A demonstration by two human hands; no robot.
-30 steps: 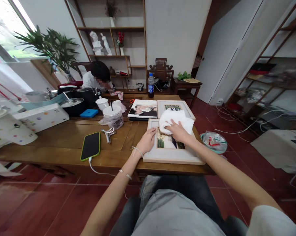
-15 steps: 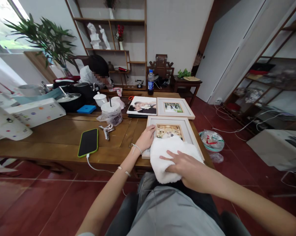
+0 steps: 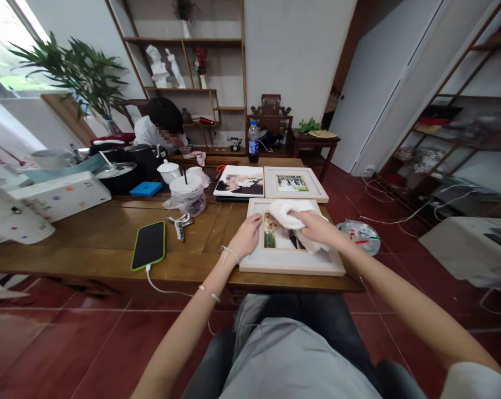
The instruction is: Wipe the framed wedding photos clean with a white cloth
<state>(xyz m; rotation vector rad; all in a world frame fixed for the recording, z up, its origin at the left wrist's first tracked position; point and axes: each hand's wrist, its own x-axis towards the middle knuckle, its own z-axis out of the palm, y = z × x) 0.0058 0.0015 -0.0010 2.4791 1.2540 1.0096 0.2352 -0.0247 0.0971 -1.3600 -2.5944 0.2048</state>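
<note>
A white-framed picture (image 3: 290, 262) lies flat near the front right edge of the wooden table (image 3: 101, 233). My left hand (image 3: 247, 236) rests on the frame's left border, fingers lying flat, holding it steady. My right hand (image 3: 317, 228) is closed on a white cloth (image 3: 290, 215) and presses it on the upper part of the picture glass. Behind it lie a second white-framed picture (image 3: 295, 183) and an unframed photo print (image 3: 239, 182).
A phone in a green case (image 3: 149, 245) with a charging cable lies left of the frame, beside a metal clip (image 3: 178, 224) and a lidded drink cup (image 3: 187, 193). Another person (image 3: 159, 128) sits at the far side. Pots, boxes and a water bottle (image 3: 254, 142) crowd the table's back.
My right hand wiped the cloth down the frame to the table's near edge, then came back up to the picture's upper part, the cloth bunched in it. My left hand stayed on the frame.
</note>
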